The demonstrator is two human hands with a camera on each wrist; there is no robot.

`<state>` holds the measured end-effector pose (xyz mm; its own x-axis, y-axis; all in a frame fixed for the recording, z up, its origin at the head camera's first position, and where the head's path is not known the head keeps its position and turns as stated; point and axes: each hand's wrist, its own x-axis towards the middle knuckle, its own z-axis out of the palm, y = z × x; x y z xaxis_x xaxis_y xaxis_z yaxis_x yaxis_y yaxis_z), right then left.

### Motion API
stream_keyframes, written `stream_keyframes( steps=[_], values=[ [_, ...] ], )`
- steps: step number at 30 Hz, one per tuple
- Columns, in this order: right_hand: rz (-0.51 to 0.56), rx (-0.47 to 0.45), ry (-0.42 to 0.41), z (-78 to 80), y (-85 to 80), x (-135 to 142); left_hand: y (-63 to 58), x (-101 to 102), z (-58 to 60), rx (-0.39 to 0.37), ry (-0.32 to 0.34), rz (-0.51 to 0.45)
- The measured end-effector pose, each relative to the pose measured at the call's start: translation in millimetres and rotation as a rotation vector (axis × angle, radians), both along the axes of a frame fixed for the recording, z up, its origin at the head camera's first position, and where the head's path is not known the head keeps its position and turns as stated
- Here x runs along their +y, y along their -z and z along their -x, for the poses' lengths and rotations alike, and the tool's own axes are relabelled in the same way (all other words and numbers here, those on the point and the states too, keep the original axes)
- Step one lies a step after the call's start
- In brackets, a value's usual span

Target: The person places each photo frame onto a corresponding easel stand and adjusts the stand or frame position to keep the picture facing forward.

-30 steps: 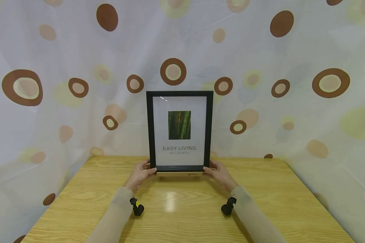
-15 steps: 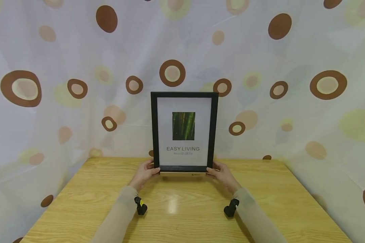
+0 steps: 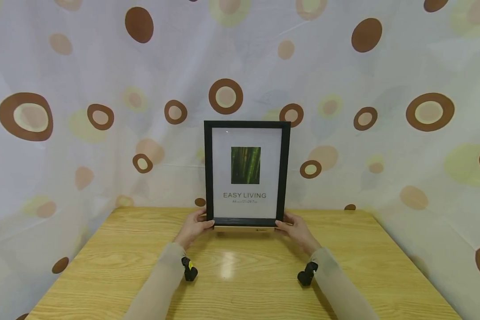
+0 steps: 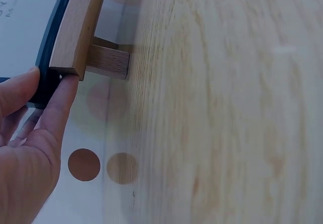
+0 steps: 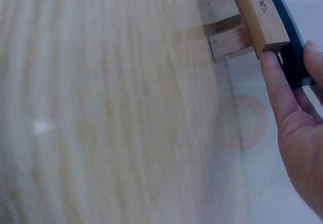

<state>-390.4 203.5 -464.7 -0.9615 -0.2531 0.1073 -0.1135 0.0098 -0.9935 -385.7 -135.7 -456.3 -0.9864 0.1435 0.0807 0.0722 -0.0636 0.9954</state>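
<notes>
A black picture frame (image 3: pixel 246 173) with a bamboo print and the words EASY LIVING stands upright at the back middle of the table. Its bottom edge sits on the ledge of a wooden display stand (image 3: pixel 245 229). At the lower left corner my left hand (image 3: pixel 194 229) grips the frame, thumb on the front and fingers behind. My right hand (image 3: pixel 298 231) holds the lower right corner the same way. In both wrist views a finger touches the end of the wooden ledge (image 4: pixel 81 27). A short wooden foot (image 5: pixel 231 42) of the stand shows behind; its back part is hidden.
A light wood table (image 3: pixel 228 293) lies under the hands. Right behind its far edge hangs a pale curtain (image 3: pixel 336 66) with brown and beige spots, which also runs down both sides. A small black camera (image 3: pixel 190 269) is worn on each wrist.
The frame and its stand have shifted a little to the right, in both hands. The grip on the two lower corners stays the same.
</notes>
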Motion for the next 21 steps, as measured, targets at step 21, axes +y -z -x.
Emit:
stream_keyframes(
  steps=[21],
  values=[
    [-0.030, -0.023, 0.060, -3.0, -3.9, -0.3, -1.4, 5.1, -4.5, 0.023, -0.011, 0.057]
  ],
)
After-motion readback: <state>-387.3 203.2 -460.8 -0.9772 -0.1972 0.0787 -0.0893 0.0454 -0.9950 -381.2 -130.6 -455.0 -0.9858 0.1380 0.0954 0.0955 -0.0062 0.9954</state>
